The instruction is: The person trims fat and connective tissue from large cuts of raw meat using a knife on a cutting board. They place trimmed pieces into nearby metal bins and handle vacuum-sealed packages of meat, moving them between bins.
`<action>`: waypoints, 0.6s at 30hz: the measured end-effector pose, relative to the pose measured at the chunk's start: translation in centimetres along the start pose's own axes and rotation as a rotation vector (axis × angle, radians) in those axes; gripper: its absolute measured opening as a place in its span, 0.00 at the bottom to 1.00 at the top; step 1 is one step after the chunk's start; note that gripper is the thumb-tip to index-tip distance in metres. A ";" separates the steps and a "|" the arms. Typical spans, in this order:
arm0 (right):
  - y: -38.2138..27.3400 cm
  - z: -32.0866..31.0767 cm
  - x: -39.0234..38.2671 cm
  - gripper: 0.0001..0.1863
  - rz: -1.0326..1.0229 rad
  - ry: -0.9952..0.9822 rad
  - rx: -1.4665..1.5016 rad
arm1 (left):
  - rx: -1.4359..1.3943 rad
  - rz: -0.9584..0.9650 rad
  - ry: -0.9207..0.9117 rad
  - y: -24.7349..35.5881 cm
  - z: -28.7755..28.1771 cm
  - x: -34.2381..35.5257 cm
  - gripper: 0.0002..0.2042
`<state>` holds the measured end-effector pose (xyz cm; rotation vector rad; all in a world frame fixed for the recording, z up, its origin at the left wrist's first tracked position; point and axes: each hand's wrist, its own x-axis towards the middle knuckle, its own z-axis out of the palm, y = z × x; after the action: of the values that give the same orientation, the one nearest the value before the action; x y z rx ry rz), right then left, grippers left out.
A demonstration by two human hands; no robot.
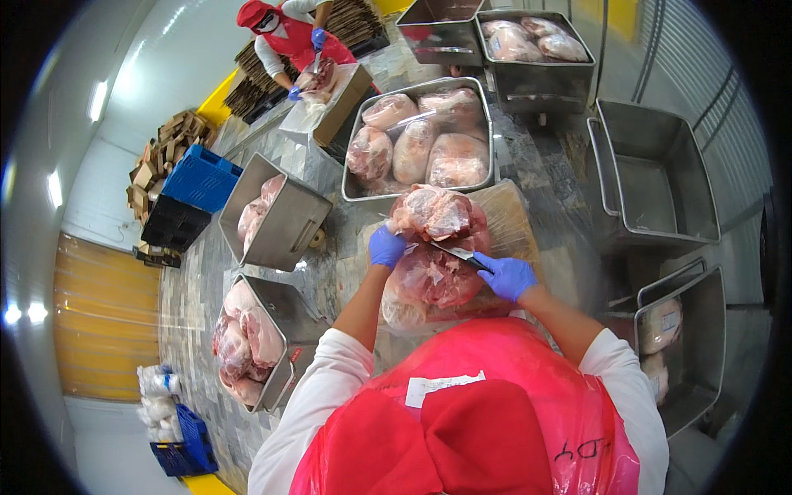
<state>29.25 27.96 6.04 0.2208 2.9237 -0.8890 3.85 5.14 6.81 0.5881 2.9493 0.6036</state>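
Observation:
A large cut of raw meat (431, 276) lies in front of me with clear plastic wrap (403, 312) bunched beneath its near left side. Its far, fatty lobe (429, 208) sits above a cut across the middle. My left hand (386, 247), in a blue glove, is closed on the meat's left edge. Gripped in my blue-gloved right hand (510, 279) is a dark-handled knife (462, 255). Its blade points left into the cut, and the tip is hard to make out. Under the meat is a plastic-covered tan work surface (513, 219).
Just beyond stands a steel bin (350, 169) of bagged meat. More steel bins stand at left (285, 227), near left (289, 318), far right (540, 87) and right (660, 177). At the far left another person (289, 37) cuts meat at a box. Blue crates (200, 173) stand leftward.

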 end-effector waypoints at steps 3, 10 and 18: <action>-1.6 -1.5 -0.8 0.27 0.015 -0.068 0.030 | -0.117 -0.101 -0.140 -4.2 1.4 -0.2 0.13; -3.2 -2.0 0.6 0.26 0.056 -0.133 0.042 | -1.017 -0.411 -0.283 -5.0 2.6 -2.1 0.03; -2.5 2.7 -0.1 0.26 -0.095 0.110 -0.161 | -0.966 -0.405 -0.267 -4.5 2.8 -4.4 0.06</action>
<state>28.99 24.39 5.14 0.1257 3.1121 -0.6672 6.69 0.60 2.47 -0.0353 2.0530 1.5517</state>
